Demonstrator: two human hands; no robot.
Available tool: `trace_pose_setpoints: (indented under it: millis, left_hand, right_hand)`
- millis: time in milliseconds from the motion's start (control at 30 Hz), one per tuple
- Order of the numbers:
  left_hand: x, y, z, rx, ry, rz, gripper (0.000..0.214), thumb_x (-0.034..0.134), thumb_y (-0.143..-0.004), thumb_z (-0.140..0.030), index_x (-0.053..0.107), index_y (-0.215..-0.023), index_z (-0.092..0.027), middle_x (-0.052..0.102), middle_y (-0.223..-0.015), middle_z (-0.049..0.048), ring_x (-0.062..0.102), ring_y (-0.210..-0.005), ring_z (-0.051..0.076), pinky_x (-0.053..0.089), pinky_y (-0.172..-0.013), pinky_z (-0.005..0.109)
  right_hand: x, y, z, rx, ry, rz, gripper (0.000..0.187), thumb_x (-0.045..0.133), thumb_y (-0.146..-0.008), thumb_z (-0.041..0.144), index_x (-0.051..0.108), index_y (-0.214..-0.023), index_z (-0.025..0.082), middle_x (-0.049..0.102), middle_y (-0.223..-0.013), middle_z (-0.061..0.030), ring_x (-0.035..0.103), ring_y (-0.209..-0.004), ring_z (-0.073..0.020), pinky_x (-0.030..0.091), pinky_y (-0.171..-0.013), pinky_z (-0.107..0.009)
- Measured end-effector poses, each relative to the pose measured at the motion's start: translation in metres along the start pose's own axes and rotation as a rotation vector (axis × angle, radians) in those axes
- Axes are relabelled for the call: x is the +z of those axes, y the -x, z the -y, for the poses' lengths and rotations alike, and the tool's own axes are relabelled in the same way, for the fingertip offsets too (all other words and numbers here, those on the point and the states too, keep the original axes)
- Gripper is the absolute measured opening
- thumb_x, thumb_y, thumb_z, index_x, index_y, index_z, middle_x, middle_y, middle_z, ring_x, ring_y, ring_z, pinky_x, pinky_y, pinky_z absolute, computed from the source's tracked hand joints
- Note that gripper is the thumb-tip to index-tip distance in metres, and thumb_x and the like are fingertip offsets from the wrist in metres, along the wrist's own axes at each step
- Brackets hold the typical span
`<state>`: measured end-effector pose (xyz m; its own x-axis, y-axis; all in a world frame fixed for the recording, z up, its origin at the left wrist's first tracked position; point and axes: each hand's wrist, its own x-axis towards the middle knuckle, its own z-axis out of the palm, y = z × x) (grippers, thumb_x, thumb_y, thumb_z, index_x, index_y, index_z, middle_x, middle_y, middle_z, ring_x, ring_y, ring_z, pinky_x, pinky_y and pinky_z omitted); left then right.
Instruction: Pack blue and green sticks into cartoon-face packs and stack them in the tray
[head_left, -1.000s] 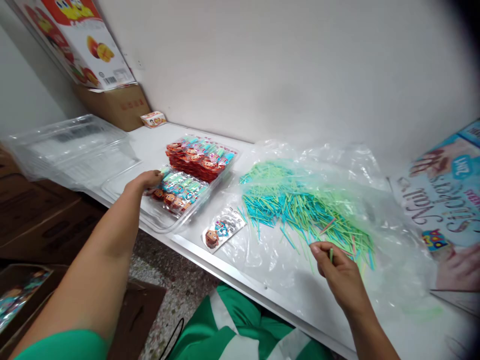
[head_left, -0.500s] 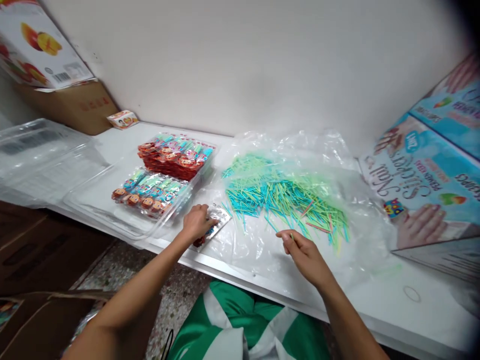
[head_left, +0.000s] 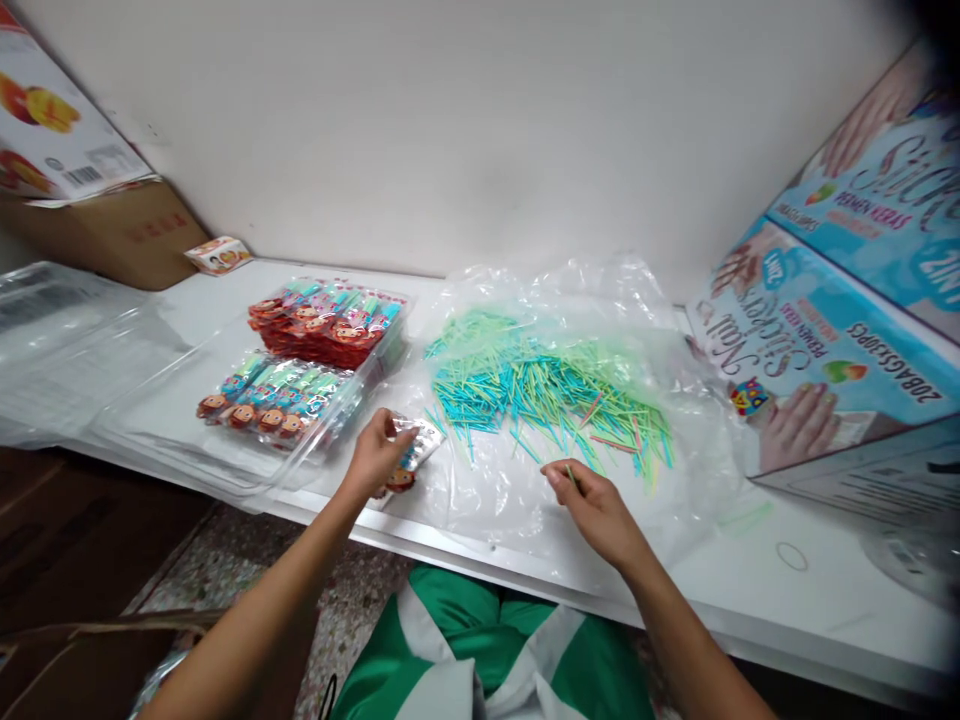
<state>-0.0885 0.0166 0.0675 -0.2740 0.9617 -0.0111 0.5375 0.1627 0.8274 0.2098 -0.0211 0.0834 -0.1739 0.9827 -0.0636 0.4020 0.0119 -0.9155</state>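
My left hand (head_left: 375,455) is closed, thumb and fingers pinching the upper part of a shiny packet (head_left: 405,478) with a cartoon figure at its lower end. This packet lies at the table's front, just right of a clear plastic tray (head_left: 281,470). Several similar packets (head_left: 274,400) lie in the tray, beside a taller stack of them (head_left: 319,335). Pinched in my right hand (head_left: 600,508) is a thin green stick (head_left: 571,475), mostly hidden by the fingers. Beyond that hand spreads a pile of blue and green sticks (head_left: 540,395), with a few reddish ones.
Clear plastic sheeting (head_left: 480,495) lies under and partly over the sticks. Printed blue boxes (head_left: 832,350) stand at the right, near a rubber band (head_left: 792,556). At the left are an empty-looking clear tray (head_left: 67,350), a cardboard box (head_left: 112,235) and a small carton (head_left: 219,256).
The view has shifted, so most things appear farther left. My left fingers have changed from resting over the packet to pinching its upper part. My right hand keeps its pinch on the stick.
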Motion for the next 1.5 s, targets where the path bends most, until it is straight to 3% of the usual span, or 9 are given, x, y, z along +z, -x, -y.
trace_pose_setpoints:
  millis: [133,233,367,600,800,900,1067,1300,1500]
  left_hand:
    - [0.042,0.039,-0.030,-0.145,0.555,0.134,0.042,0.076,-0.056,-0.032,0.041,-0.078,-0.020,0.048,-0.061,-0.0062,0.051,-0.055,0.010,0.037,-0.052,0.021]
    - [0.067,0.059,-0.045,-0.263,0.811,0.188,0.055,0.080,-0.052,-0.023,0.045,-0.093,-0.019,0.055,-0.075,-0.0035,0.057,-0.064,0.010,0.042,-0.059,0.022]
    - [0.071,0.062,-0.054,-0.364,1.017,0.313,0.069,0.081,-0.053,-0.019,0.046,-0.113,-0.021,0.058,-0.080,-0.0021,0.059,-0.068,0.009,0.045,-0.068,0.022]
    - [0.085,0.050,-0.054,-0.615,1.127,0.537,0.028,0.076,-0.064,-0.026,0.066,-0.088,-0.016,0.065,-0.078,0.0042,0.060,-0.065,0.012,0.049,-0.059,0.022]
    - [0.102,0.039,-0.046,-0.551,0.984,0.539,0.029,0.078,-0.060,-0.028,0.070,-0.081,-0.009,0.069,-0.077,0.0096,0.060,-0.058,0.012,0.047,-0.052,0.020]
    - [0.111,0.031,-0.034,-0.512,0.912,0.518,0.027,0.081,-0.055,-0.025,0.069,-0.071,-0.008,0.068,-0.067,0.0086,0.059,-0.054,0.011,0.043,-0.048,0.018]
    - [0.120,0.028,-0.006,-0.415,1.002,0.477,0.025,0.080,-0.057,-0.026,0.070,-0.073,-0.010,0.069,-0.067,0.0066,0.060,-0.058,0.011,0.044,-0.054,0.019]
    - [0.123,0.029,0.007,-0.365,1.042,0.485,0.026,0.078,-0.059,-0.027,0.072,-0.077,-0.010,0.070,-0.070,0.0081,0.061,-0.062,0.013,0.046,-0.060,0.022]
    - [0.125,0.028,0.007,-0.345,1.037,0.499,0.025,0.078,-0.059,-0.027,0.072,-0.077,-0.010,0.070,-0.070,0.0086,0.061,-0.061,0.013,0.045,-0.059,0.022]
  right_hand:
    - [0.042,-0.004,0.013,0.061,-0.167,0.076,0.042,0.062,-0.073,0.045,0.055,-0.106,0.020,0.063,-0.088,-0.0024,0.056,-0.067,-0.0138,0.044,-0.064,-0.027]
    - [0.061,-0.006,0.009,0.047,-0.326,0.152,0.025,0.061,-0.075,0.041,0.058,-0.087,0.019,0.061,-0.076,0.0001,0.056,-0.068,-0.0127,0.043,-0.065,-0.025]
    - [0.052,-0.004,-0.006,0.176,-0.464,0.195,0.025,0.060,-0.076,0.042,0.054,-0.076,0.017,0.052,-0.059,0.0048,0.040,-0.047,-0.0065,0.031,-0.045,-0.019]
    - [0.042,-0.002,-0.011,0.206,-0.509,0.283,0.031,0.060,-0.074,0.047,0.052,-0.077,0.018,0.041,-0.050,0.0090,0.027,-0.039,-0.0050,0.020,-0.039,-0.019]
    - [0.002,-0.014,-0.033,-0.025,0.105,0.180,0.031,0.046,-0.085,0.045,0.059,-0.084,0.017,0.062,-0.077,-0.0013,0.055,-0.070,-0.0136,0.038,-0.064,-0.024]
    - [-0.039,-0.033,-0.053,0.168,0.705,0.026,0.031,0.045,-0.087,0.036,0.052,-0.111,0.018,0.065,-0.083,-0.0036,0.058,-0.074,-0.0160,0.037,-0.065,-0.024]
    - [-0.084,-0.067,-0.075,0.311,0.938,-0.010,0.034,0.041,-0.086,0.024,0.048,-0.118,0.013,0.059,-0.106,-0.0181,0.059,-0.089,-0.0254,0.037,-0.068,-0.030]
    - [-0.076,-0.064,-0.079,0.340,1.034,0.133,0.031,0.038,-0.088,0.036,0.055,-0.101,0.014,0.064,-0.097,-0.0163,0.060,-0.090,-0.0279,0.038,-0.069,-0.032]
    - [-0.057,-0.047,-0.071,0.359,1.009,0.136,0.065,0.030,-0.081,0.067,0.049,-0.107,0.012,0.064,-0.096,-0.0167,0.061,-0.087,-0.0299,0.041,-0.064,-0.032]
